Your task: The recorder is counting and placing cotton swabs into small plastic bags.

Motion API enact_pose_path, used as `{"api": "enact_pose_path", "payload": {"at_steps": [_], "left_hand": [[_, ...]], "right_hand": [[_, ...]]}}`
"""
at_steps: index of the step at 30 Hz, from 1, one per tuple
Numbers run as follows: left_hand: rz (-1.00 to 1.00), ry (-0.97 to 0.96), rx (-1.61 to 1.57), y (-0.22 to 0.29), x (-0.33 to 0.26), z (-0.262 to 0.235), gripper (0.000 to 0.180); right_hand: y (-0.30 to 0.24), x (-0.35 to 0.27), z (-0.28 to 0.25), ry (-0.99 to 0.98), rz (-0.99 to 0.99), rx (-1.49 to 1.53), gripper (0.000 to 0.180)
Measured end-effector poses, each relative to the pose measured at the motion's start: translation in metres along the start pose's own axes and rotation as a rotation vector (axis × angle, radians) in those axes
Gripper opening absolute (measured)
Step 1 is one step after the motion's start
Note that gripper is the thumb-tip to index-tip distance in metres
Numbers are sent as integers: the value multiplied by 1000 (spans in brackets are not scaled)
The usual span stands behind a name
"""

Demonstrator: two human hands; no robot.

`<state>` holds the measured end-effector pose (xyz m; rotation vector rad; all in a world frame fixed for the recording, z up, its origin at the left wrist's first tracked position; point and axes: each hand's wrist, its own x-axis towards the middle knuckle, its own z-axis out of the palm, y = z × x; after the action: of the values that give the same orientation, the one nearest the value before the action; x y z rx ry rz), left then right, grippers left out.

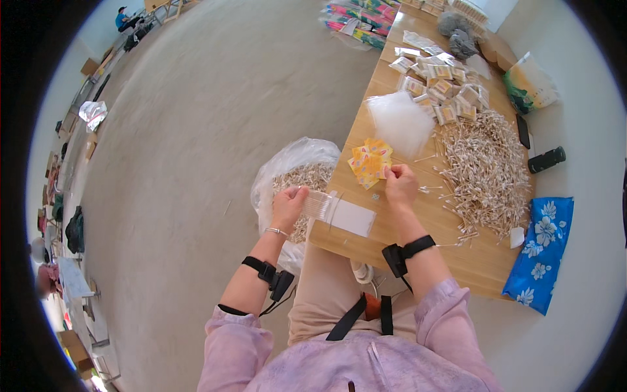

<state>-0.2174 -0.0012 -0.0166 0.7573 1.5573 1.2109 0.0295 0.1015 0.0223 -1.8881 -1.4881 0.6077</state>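
My left hand (pixel 288 210) is closed on the end of a clear plastic bag (pixel 318 205) at the table's near left edge. Thin pale lines inside it look like a row of cotton swabs. Beside the bag's other end lies a white rectangular card or pad (pixel 354 217). My right hand (pixel 400 186) pinches the edge of a yellow printed card at the small pile of yellow cards (pixel 369 161). Whether that card is lifted off the pile I cannot tell. A large heap of loose cotton swabs (pixel 483 170) spreads to the right of this hand.
Clear empty bags (pixel 400 121) are stacked beyond the cards, with filled swab packets (pixel 444 88) behind. A big plastic sack of swabs (pixel 304 173) stands left of the table. A black cylinder (pixel 546 160), a phone (pixel 522 131) and a blue floral package (pixel 541 255) line the right side.
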Motion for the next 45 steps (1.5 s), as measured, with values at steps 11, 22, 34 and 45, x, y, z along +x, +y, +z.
{"api": "enact_pose_path", "payload": {"at_steps": [11, 22, 34, 45], "left_hand": [[15, 38, -5, 9, -6, 6, 22], [90, 62, 51, 11, -7, 8, 20], [62, 50, -18, 15, -9, 10, 18], [62, 45, -64, 10, -6, 8, 17]], "right_hand": [[-40, -95, 0, -550, 467, 710, 15], [-44, -99, 11, -488, 547, 613, 13], [-51, -103, 24, -491, 512, 627, 14], [-57, -110, 33, -368, 523, 645, 14]]}}
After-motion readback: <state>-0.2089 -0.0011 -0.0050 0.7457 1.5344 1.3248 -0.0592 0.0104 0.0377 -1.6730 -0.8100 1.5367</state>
